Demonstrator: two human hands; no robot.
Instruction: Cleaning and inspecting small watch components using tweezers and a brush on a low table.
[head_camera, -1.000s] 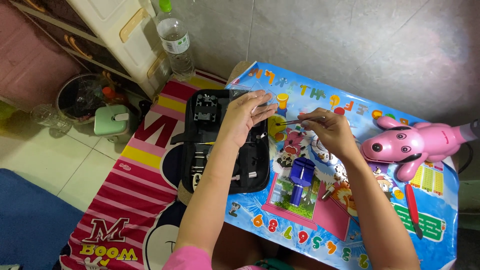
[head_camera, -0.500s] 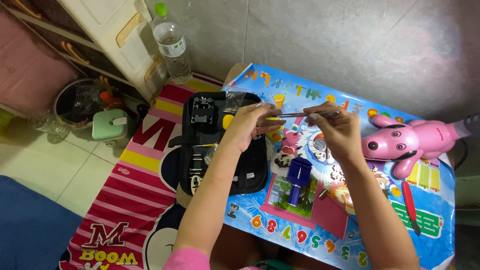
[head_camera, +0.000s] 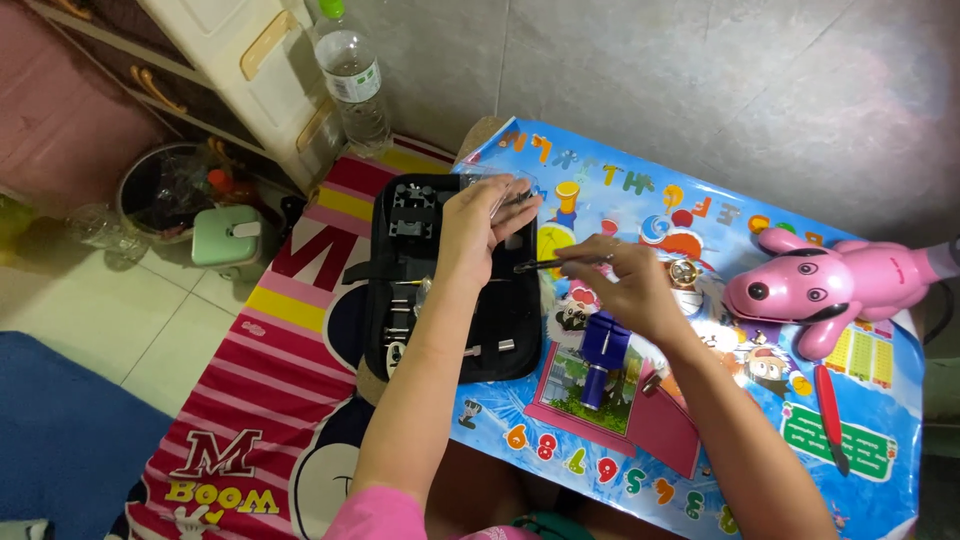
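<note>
The right hand (head_camera: 625, 285) pinches a thin dark tool (head_camera: 552, 264), tweezers or a fine pick by the look of it, between thumb and fingers closed near its back end, with the point aimed left toward the other hand. The left hand (head_camera: 480, 225) hovers over the top right corner of an open black tool case (head_camera: 450, 280), fingers curled loosely around what seems to be a small clear plastic piece (head_camera: 505, 190); whether they truly grip it or only cup it cannot be told. The thin tool hangs just above the tabletop (head_camera: 700, 420), between the two hands, its tip close to the left palm. It looks light, stiff and narrow, likely metal and a bit slippery, so a pinch near the middle or back with the fingertips suits it best, keeping clear of the sharp end. The clear piece looks light and easily cracked, better held by its edges. The case holds small metal parts in rows. Near the right hand stand a blue clamp-like block (head_camera: 603, 345) on a pink card (head_camera: 660, 420), a small round watch-like piece (head_camera: 684, 272), a pink toy dog (head_camera: 830, 285) and a red pen (head_camera: 830, 415). A plastic bottle (head_camera: 352, 85) stands on the floor by a cabinet.
</note>
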